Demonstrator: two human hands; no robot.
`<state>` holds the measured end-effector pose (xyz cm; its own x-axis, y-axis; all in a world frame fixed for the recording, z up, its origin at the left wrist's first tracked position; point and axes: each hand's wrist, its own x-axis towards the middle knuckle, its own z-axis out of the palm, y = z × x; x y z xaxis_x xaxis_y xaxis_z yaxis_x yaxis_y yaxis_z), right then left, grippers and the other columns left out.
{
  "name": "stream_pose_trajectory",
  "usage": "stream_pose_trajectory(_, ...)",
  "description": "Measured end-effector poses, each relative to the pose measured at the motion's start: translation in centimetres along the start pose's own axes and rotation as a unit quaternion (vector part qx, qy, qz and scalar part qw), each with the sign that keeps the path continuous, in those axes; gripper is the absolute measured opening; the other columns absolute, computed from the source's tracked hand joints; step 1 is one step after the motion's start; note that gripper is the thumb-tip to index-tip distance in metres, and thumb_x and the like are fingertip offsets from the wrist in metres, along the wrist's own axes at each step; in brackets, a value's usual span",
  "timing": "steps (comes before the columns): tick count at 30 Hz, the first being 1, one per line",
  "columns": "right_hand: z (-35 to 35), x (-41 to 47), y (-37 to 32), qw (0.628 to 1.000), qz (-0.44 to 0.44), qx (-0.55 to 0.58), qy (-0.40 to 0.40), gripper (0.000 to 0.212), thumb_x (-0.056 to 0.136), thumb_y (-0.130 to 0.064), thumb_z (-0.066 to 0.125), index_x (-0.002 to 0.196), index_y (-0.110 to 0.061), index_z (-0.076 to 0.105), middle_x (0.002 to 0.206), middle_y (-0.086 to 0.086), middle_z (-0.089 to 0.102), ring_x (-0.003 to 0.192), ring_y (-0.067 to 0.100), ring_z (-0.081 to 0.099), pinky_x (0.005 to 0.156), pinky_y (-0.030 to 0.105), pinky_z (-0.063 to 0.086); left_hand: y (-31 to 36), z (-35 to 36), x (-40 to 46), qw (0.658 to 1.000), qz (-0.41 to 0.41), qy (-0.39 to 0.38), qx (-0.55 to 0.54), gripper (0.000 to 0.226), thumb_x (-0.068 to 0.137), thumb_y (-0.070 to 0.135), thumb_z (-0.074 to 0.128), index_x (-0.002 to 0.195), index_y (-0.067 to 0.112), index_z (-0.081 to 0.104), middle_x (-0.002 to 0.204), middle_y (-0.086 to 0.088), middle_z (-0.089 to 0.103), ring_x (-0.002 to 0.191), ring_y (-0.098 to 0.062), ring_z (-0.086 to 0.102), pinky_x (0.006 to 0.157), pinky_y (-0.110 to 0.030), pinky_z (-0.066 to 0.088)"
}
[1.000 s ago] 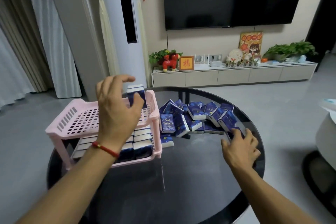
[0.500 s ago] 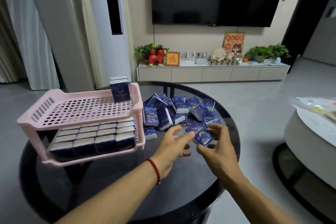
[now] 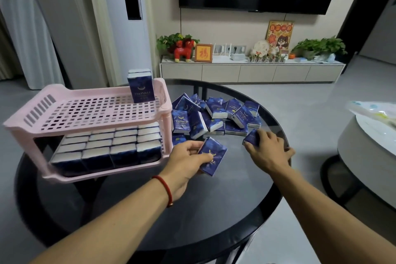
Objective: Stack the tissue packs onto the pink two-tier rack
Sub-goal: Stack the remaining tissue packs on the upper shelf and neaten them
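While left hand (image 3: 188, 162) grips a tissue pack (image 3: 212, 159), right hand (image 3: 266, 152) grasps another pack (image 3: 251, 137) beside pile

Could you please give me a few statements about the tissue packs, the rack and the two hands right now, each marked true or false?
1. The left hand holds a blue tissue pack. True.
2. The upper tier of the pink rack is full of packs. False: only one upright pack stands there, in the far right corner.
3. The lower tier holds rows of packs. True.
4. The right hand rests empty on the table. False: its fingers are on another pack at the near edge of the loose pile.
5. The loose pile lies to the left of the rack. False: it lies to the rack's right.
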<state>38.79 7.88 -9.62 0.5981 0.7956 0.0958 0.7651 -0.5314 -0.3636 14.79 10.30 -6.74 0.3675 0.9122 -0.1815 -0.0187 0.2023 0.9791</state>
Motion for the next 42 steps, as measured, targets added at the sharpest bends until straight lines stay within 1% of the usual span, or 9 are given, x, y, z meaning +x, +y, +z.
stream_pose_trajectory(4, -1.1, -0.8, -0.3, 0.999, 0.0, 0.007, 0.049, 0.069, 0.082, -0.066, 0.063, 0.136, -0.026, 0.049, 0.135, 0.009, 0.054, 0.127, 0.031, 0.045, 0.107, 0.051, 0.03, 0.0, -0.2, 0.1, 1.0, 0.008, -0.004, 0.015, 0.029, 0.088, -0.002, 0.073, 0.113, 0.005, 0.06, 0.097, -0.009, 0.078, 0.075, -0.015, 0.073, 0.056, -0.026, 0.057)
stream_pose_trajectory(9, -4.3, -5.6, -2.0, 0.945, -0.257, 0.2, 0.017, 0.078, 0.076, -0.053, 0.081, 0.142, -0.029, 0.048, 0.126, -0.009, 0.045, 0.119, 0.008, 0.044, 0.097, 0.02, 0.045, -0.1, 0.0, -0.5, 0.999, 0.003, -0.035, 0.018, 0.033, 0.095, -0.001, 0.066, 0.122, 0.017, 0.058, 0.102, -0.009, 0.076, 0.081, -0.02, 0.075, 0.062, -0.038, 0.063)
stream_pose_trajectory(13, -3.9, -8.6, -3.7, 0.912, -0.381, 0.149, -0.023, 0.081, 0.071, -0.057, 0.079, 0.142, -0.034, 0.046, 0.135, -0.015, 0.039, 0.125, -0.001, 0.034, 0.097, 0.012, 0.039, 0.6, 0.0, -1.2, 0.993, -0.047, -0.056, -0.092, 0.017, 0.102, 0.017, 0.057, 0.114, 0.013, 0.069, 0.105, -0.015, 0.074, 0.085, -0.029, 0.072, 0.063, -0.041, 0.06)
stream_pose_trajectory(15, -3.0, -9.1, -4.5, 0.909, -0.394, 0.134, -0.004, 0.081, 0.072, -0.056, 0.079, 0.141, -0.031, 0.045, 0.139, -0.01, 0.037, 0.127, 0.005, 0.03, 0.102, 0.018, 0.039, 0.6, -0.3, -1.6, 0.991, -0.048, -0.071, -0.103, 0.025, 0.101, 0.031, 0.062, 0.117, 0.012, 0.068, 0.106, -0.015, 0.074, 0.089, -0.029, 0.072, 0.065, -0.04, 0.059)
stream_pose_trajectory(18, -2.2, -9.2, -5.6, 0.899, -0.414, 0.142, 0.018, 0.081, 0.07, -0.057, 0.078, 0.14, -0.033, 0.044, 0.144, -0.005, 0.032, 0.13, 0.006, 0.027, 0.105, 0.023, 0.037, -0.1, -1.4, -1.7, 0.996, 0.003, -0.08, -0.026, 0.04, 0.089, 0.015, 0.079, 0.124, 0.017, 0.061, 0.117, -0.015, 0.073, 0.106, -0.03, 0.072, 0.08, -0.042, 0.061)
stream_pose_trajectory(23, -2.9, -9.5, -5.9, 0.893, -0.395, 0.194, -0.093, 0.088, 0.081, -0.048, 0.08, 0.15, -0.042, 0.027, 0.144, -0.024, 0.036, 0.128, -0.01, 0.038, 0.098, 0.009, 0.04, 0.0, -4.4, -2.6, 0.974, 0.122, -0.088, 0.168, 0.052, 0.079, 0.019, 0.084, 0.122, 0.031, 0.057, 0.121, -0.001, 0.072, 0.112, -0.015, 0.07, 0.097, -0.035, 0.056)
stream_pose_trajectory(28, -3.3, -10.1, -6.1, 0.896, -0.37, 0.209, -0.126, 0.06, 0.092, -0.037, 0.071, 0.145, -0.036, 0.043, 0.123, -0.016, 0.059, 0.112, 0.001, 0.058, 0.092, 0.028, 0.055, -0.2, -5.9, -3.6, 0.943, 0.141, -0.127, 0.274, 0.053, 0.081, 0.015, 0.082, 0.118, 0.034, 0.05, 0.119, 0.003, 0.07, 0.113, -0.009, 0.067, 0.102, -0.038, 0.054)
stream_pose_trajectory(33, -3.5, -10.3, -7.0, 0.896, -0.362, 0.207, -0.152, 0.049, 0.09, -0.035, 0.075, 0.135, -0.027, 0.057, 0.122, -0.014, 0.061, 0.108, 0.0, 0.059, 0.088, 0.026, 0.056, 0.2, -6.2, -4.0, 0.927, 0.153, -0.109, 0.324, 0.053, 0.075, 0.018, 0.085, 0.113, 0.038, 0.053, 0.111, 0.007, 0.069, 0.106, -0.013, 0.067, 0.096, -0.043, 0.057)
stream_pose_trajectory(42, -5.0, -10.7, -7.6, 0.883, -0.328, 0.289, -0.174, 0.053, 0.086, -0.024, 0.081, 0.134, -0.023, 0.06, 0.117, -0.012, 0.069, 0.108, 0.002, 0.064, 0.087, 0.025, 0.058, 2.2, -6.3, -5.8, 0.911, 0.211, -0.051, 0.352, 0.057, 0.075, 0.021, 0.088, 0.117, 0.042, 0.055, 0.112, 0.016, 0.071, 0.103, 0.003, 0.067, 0.094, -0.025, 0.055)
